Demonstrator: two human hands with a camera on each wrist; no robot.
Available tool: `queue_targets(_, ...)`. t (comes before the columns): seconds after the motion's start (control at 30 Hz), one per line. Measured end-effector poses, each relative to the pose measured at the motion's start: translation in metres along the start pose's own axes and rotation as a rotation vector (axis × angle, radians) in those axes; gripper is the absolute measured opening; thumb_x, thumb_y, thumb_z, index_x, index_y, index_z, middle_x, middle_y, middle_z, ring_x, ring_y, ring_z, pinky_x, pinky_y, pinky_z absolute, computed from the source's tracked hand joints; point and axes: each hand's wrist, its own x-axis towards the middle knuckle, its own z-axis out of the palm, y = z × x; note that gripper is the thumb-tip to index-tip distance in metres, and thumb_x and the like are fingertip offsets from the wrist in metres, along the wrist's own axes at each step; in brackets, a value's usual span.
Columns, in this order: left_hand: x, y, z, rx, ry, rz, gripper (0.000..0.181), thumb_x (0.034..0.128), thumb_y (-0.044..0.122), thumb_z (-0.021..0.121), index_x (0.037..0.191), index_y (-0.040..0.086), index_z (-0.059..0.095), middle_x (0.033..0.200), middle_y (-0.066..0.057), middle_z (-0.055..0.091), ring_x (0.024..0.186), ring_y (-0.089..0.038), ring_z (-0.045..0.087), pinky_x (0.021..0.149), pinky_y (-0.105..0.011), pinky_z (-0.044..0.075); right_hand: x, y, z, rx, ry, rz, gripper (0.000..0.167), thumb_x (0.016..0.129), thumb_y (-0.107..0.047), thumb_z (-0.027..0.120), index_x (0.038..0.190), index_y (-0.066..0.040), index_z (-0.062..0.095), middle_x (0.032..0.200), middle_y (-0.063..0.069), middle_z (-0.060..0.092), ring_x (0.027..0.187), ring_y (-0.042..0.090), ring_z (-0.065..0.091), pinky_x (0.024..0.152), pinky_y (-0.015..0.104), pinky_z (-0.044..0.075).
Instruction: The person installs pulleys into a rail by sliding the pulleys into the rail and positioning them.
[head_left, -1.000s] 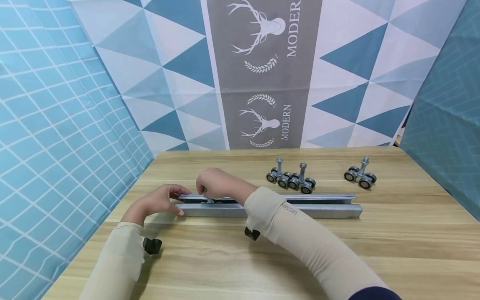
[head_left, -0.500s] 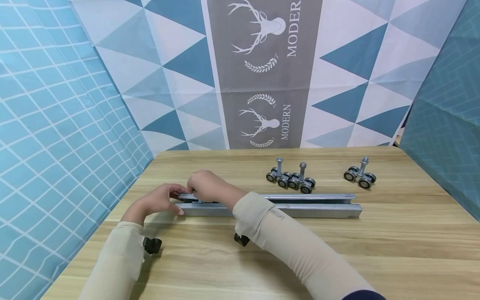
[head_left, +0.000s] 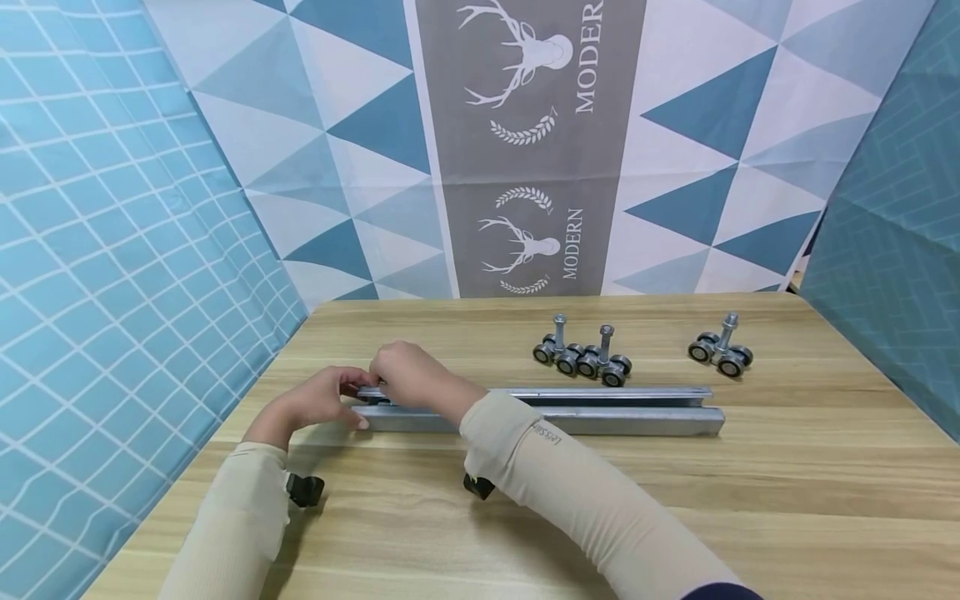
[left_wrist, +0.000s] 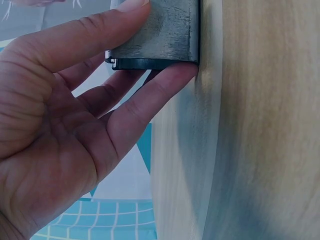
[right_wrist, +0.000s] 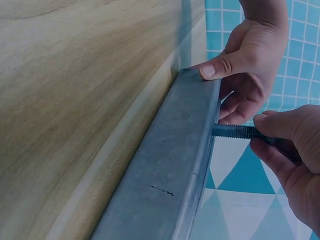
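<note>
A galvanized C-shaped steel track (head_left: 622,422) lies crosswise on the table, its slot facing up. At its left end my left hand (head_left: 315,402) grips the walls, thumb on the near side; in the left wrist view the fingers of this hand (left_wrist: 55,105) reach round to the far side and across the open end. My right hand (head_left: 414,377) is just right of it, over the slot. In the right wrist view, its thumb and fingers pinch a threaded bolt (right_wrist: 233,131) standing out of the track (right_wrist: 165,145). Whatever the bolt joins inside the track is hidden.
Behind the track stand two roller trolleys side by side, the left trolley (head_left: 558,350) and the middle trolley (head_left: 604,360), bolts up. A third trolley (head_left: 723,347) is farther right. Patterned cloth (head_left: 375,167) hangs behind the wooden table (head_left: 825,467).
My right hand has slid left along the track with the bolt, coming close to my left hand. The left hand and the track have stayed in place.
</note>
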Motion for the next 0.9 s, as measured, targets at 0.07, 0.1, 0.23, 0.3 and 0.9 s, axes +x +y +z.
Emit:
queue_targets(0.07,-0.001,0.001,-0.001,0.006,-0.001,-0.004,0.055,0.0684,0.011,0.089,0.116,0.000,0.064,0.118,-0.012,0.064,0.113,-0.035,0.057,0.096,-0.050,0.045,-0.001,-0.001,0.001,0.011,0.015,0.001,0.015,0.091,-0.005,0.064,0.090,-0.010,0.078,0.086,-0.004,0.071,0.082,0.008,0.063,0.077,0.018,0.048)
queue_targets(0.1,-0.001,0.001,-0.001,0.006,-0.003,-0.004,0.055,0.0685,0.011,0.089,0.116,0.000,0.064,0.118,-0.012,0.064,0.113,-0.035,0.057,0.096,-0.050,0.045,-0.001,-0.001,0.001,0.013,0.020,0.002,0.014,0.091,-0.006,0.065,0.091,-0.010,0.078,0.088,-0.004,0.071,0.084,0.008,0.063,0.078,0.018,0.048)
queue_targets(0.23,-0.001,0.003,0.000,0.018,0.001,-0.003,0.054,0.0682,0.011,0.089,0.115,0.000,0.064,0.117,-0.012,0.064,0.112,-0.034,0.058,0.096,-0.050,0.045,-0.003,-0.002,0.001,0.027,0.027,0.003,0.014,0.092,-0.007,0.065,0.093,-0.010,0.078,0.091,-0.003,0.072,0.086,0.009,0.064,0.079,0.018,0.048)
queue_targets(0.3,-0.001,0.004,0.000,0.023,0.004,-0.001,0.054,0.0680,0.010,0.089,0.115,-0.001,0.064,0.116,-0.013,0.065,0.111,-0.034,0.058,0.096,-0.050,0.046,-0.004,-0.002,0.000,0.026,0.028,0.001,0.013,0.092,-0.007,0.065,0.094,-0.010,0.078,0.092,-0.003,0.072,0.087,0.009,0.064,0.080,0.018,0.048)
queue_targets(0.9,0.001,0.007,0.001,0.068,0.005,0.008,0.061,0.0659,0.011,0.089,0.119,-0.003,0.062,0.116,-0.013,0.065,0.109,-0.036,0.060,0.094,-0.050,0.047,-0.013,-0.002,-0.010,0.020,0.034,0.006,0.019,0.092,-0.020,0.069,0.109,-0.014,0.075,0.106,-0.002,0.068,0.100,0.010,0.060,0.087,0.019,0.046)
